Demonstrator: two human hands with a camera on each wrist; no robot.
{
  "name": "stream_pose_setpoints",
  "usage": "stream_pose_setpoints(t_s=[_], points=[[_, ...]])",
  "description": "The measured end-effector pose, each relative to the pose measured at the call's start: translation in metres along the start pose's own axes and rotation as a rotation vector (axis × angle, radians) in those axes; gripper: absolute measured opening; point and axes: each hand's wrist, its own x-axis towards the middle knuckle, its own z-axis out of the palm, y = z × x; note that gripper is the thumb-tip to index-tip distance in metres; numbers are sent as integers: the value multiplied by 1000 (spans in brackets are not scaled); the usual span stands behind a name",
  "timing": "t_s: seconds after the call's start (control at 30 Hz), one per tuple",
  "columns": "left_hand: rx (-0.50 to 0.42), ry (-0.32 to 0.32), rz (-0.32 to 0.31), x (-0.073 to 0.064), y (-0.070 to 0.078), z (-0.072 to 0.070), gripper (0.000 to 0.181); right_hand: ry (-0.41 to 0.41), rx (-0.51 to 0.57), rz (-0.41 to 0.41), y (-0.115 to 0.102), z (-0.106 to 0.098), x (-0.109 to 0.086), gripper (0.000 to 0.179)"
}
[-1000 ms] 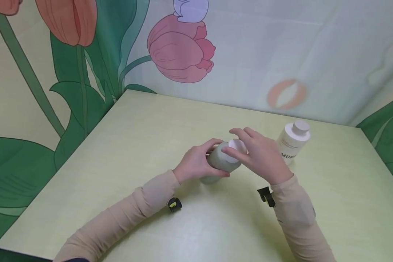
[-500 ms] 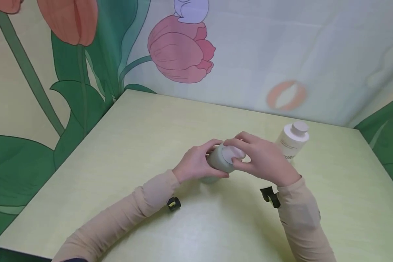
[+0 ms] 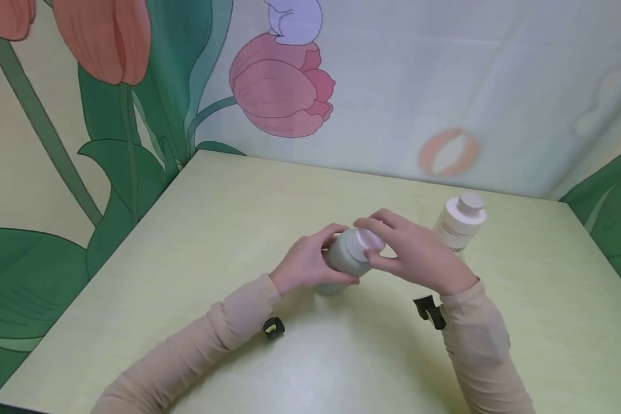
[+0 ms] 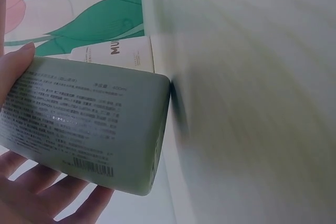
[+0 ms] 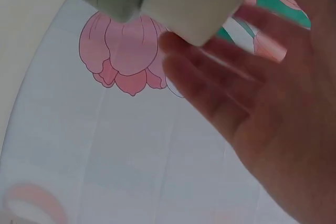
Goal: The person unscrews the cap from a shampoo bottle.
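A pale green bottle (image 3: 341, 256) leans to the right over the table, in the grip of my left hand (image 3: 304, 263). Its thumb and fingers wrap the body from opposite sides, and printed text with a barcode shows on that face in the left wrist view. The bottle's bottom corner is close to the tabletop; whether it touches I cannot tell. On its upper end sits a wide white cap (image 3: 358, 245). My right hand (image 3: 415, 252) pinches that cap between thumb and curled fingers, also seen in the right wrist view, where the cap (image 5: 194, 3) is partly cut off.
Behind my right hand stands a white bottle (image 3: 459, 223) with a small round cap, its lettering partly covered. The pale table (image 3: 227, 213) meets a tulip-printed cloth (image 3: 383, 86) at its back edge. Black wrist pieces hang under both sleeves.
My right hand's fingers, spread around the cap a second ago, have curled down onto it, and that hand has shifted slightly. The left hand keeps its grip on the green bottle.
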Motion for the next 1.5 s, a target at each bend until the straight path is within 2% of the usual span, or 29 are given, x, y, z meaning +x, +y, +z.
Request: stream_pose_setpoints(t_s=[0.13,0.2,0.27,0.37,0.47,0.53,0.6,0.7,0.77,0.83,0.9,1.0,1.07,1.13,1.23,1.33,1.43,1.5], points=[[-16,17,1,-1,-1,-4,74,-27,-10,-160,3,1,4,43],[-13,20,0,-2,-2,-5,73,-43,-26,-182,3,2,7,45],[-1,18,10,-3,-2,-6,73,-52,-39,-158,2,3,8,47],[28,9,26,-4,0,-4,74,-51,-51,-60,0,2,8,51],[41,-8,54,-2,2,1,74,-62,-68,50,0,-2,2,47],[45,-15,69,-1,4,4,74,-73,-79,86,1,-4,-2,43],[44,-17,81,-1,4,5,74,-71,-73,62,2,-4,-4,38],[49,-10,93,-1,3,6,74,-40,-41,-63,7,-4,-4,30],[53,-7,96,-2,2,4,74,-26,-17,-147,10,-2,-3,33],[63,-2,96,-2,1,2,74,-33,2,-178,11,-1,-1,39],[61,-6,88,-3,1,1,75,-51,-3,-136,11,-2,-1,45],[51,-10,68,-3,0,-1,76,-79,-36,-6,8,-4,-1,52],[39,-13,56,-3,0,-2,76,-84,-73,62,7,-5,-1,49],[35,-15,50,-3,0,-2,75,-78,-99,93,5,-5,-1,42],[30,-22,47,-2,-1,-3,76,-52,-114,75,5,-4,-1,35],[16,-30,46,-2,-1,-3,75,-25,-85,14,6,-4,-1,35],[-4,-32,46,-2,-1,-3,74,-31,-49,-52,9,-5,-2,44],[-9,-32,49,-2,-2,-3,74,-47,-36,-64,10,-6,-3,52]])
